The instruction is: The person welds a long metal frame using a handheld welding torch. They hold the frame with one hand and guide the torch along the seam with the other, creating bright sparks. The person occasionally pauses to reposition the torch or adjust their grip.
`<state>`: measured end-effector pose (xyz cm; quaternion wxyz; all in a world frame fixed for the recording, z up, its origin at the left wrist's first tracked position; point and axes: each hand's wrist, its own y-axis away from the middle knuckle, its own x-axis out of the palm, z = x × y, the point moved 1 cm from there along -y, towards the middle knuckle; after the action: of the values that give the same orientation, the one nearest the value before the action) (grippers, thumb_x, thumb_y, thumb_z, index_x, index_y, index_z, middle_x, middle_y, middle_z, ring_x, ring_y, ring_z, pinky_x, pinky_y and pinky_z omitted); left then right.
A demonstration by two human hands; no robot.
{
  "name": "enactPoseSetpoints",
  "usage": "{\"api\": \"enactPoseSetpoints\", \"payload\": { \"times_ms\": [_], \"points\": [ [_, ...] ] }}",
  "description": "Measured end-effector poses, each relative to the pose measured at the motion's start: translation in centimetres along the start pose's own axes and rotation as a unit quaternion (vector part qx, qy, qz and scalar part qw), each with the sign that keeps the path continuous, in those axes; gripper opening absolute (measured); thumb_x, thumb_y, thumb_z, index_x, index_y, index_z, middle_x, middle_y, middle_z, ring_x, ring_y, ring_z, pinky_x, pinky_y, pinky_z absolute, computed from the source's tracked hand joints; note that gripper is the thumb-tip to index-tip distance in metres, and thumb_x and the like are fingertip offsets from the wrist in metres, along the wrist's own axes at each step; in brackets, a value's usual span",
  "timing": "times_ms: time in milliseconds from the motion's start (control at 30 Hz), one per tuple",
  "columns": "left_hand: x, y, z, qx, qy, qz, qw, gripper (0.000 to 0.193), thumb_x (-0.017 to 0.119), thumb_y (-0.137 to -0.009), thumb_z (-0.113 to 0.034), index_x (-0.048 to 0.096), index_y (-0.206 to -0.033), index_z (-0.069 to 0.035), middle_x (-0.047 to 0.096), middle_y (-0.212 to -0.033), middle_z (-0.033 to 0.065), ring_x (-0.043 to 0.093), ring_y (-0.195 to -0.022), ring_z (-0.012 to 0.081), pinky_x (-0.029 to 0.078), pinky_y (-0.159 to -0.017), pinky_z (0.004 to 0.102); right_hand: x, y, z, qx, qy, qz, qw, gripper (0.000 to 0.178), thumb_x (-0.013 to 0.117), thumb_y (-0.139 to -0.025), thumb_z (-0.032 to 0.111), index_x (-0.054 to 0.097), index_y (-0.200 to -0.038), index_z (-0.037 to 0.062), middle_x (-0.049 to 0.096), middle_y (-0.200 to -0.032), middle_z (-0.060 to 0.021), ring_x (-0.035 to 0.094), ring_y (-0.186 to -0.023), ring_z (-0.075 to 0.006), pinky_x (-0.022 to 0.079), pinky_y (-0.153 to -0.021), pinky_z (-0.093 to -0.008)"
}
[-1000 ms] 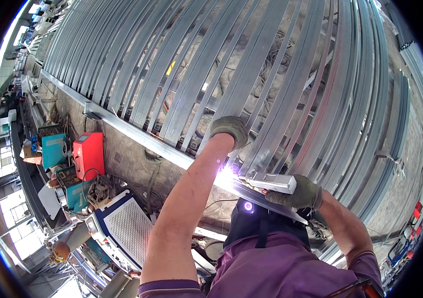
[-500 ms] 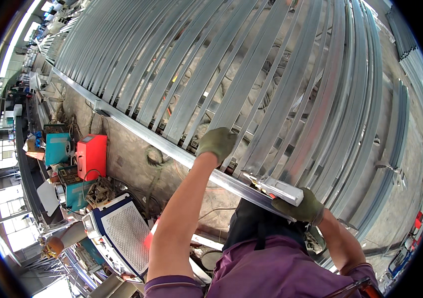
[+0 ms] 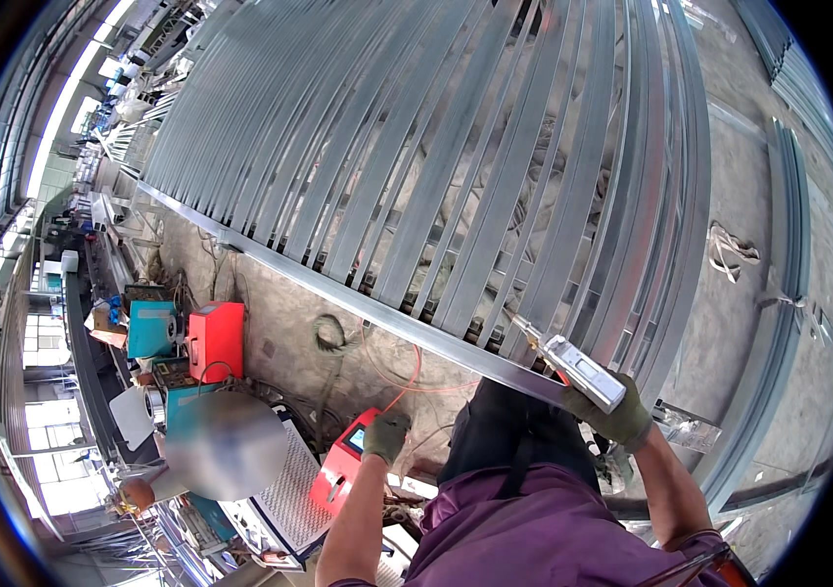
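Observation:
My gloved right hand point(image 3: 622, 413) is closed around a silver-white welding gun point(image 3: 583, 372). The gun's narrow nozzle points away from me, over the ends of the long grey metal tubes point(image 3: 480, 245). These lie side by side, with gaps between several of them, behind a near metal rail point(image 3: 416, 338). My gloved left hand point(image 3: 387, 435) is off the tubes, low on the left. It is next to a red machine with a small screen point(image 3: 343, 465); whether it touches the machine, and how its fingers are bent, I cannot make out.
At left stand another red machine point(image 3: 216, 338) and a teal box point(image 3: 151, 328). A blurred round patch point(image 3: 229, 445) covers part of the equipment below them. Coiled cable point(image 3: 329, 333) and an orange hose point(image 3: 415, 377) lie on the floor. More long tubes point(image 3: 779, 323) are stacked at right.
My left hand has left the tubes and moved down beside the red machine. My right hand still holds the welding gun, its nozzle now more tilted. The view has shifted, and a blurred patch appears at left.

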<state>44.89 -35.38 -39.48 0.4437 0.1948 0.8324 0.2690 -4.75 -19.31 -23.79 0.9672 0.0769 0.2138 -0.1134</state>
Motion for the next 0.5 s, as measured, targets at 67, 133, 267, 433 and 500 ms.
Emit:
{"api": "enactPoseSetpoints", "payload": {
  "times_ms": [67,133,267,433,500],
  "points": [
    [0.6,1.9,-2.6,-0.011,-0.091,0.012,0.996,0.043,0.071,-0.099,-0.050,0.085,-0.105,-0.011,0.082,-0.104,0.0210,0.078,-0.104,0.0444,0.061,-0.094,0.0520,-1.0,1.1,1.4,0.063,-0.071,-0.006,0.995,0.038,0.090,-0.100,0.027,0.080,-0.129,0.0049,0.085,-0.109,-0.0104,0.084,-0.100,-0.0224,0.066,-0.086,-0.0345],
    [-0.1,3.4,-4.2,-0.025,-0.127,0.014,0.991,0.045,0.072,-0.100,-0.055,0.086,-0.105,-0.013,0.083,-0.109,0.0197,0.079,-0.106,0.0442,0.060,-0.096,0.0532,-2.0,1.9,2.7,0.089,-0.100,0.007,0.991,0.035,0.091,-0.099,0.021,0.080,-0.127,0.0025,0.085,-0.109,-0.0112,0.083,-0.101,-0.0227,0.066,-0.085,-0.0346],
    [-2.0,0.7,-1.2,0.035,-0.216,0.004,0.976,0.041,0.072,-0.100,-0.052,0.086,-0.105,-0.015,0.084,-0.110,0.0166,0.080,-0.106,0.0407,0.061,-0.094,0.0502,-1.8,2.5,3.9,-0.023,-0.073,-0.026,0.997,0.034,0.092,-0.097,0.016,0.080,-0.125,0.0022,0.084,-0.109,-0.0115,0.083,-0.099,-0.0232,0.065,-0.084,-0.0359],
    [-5.4,-1.2,-7.1,0.041,-0.079,-0.057,0.994,0.028,0.075,-0.102,-0.034,0.085,-0.104,-0.008,0.083,-0.093,0.0107,0.079,-0.085,0.0250,0.060,-0.083,0.0398,0.8,2.7,2.2,-0.056,-0.039,-0.067,0.995,0.034,0.090,-0.098,0.015,0.079,-0.128,0.0027,0.084,-0.109,-0.0115,0.083,-0.099,-0.0226,0.065,-0.084,-0.0357],
    [-6.6,-2.7,-7.5,0.058,-0.024,-0.060,0.996,0.026,0.077,-0.103,-0.030,0.084,-0.104,-0.005,0.082,-0.088,0.0076,0.075,-0.081,0.0181,0.058,-0.079,0.0364,2.1,2.1,1.5,-0.058,-0.022,-0.063,0.996,0.033,0.088,-0.099,0.014,0.079,-0.129,0.0025,0.084,-0.110,-0.0112,0.082,-0.099,-0.0219,0.065,-0.084,-0.0356]
  ]
}}
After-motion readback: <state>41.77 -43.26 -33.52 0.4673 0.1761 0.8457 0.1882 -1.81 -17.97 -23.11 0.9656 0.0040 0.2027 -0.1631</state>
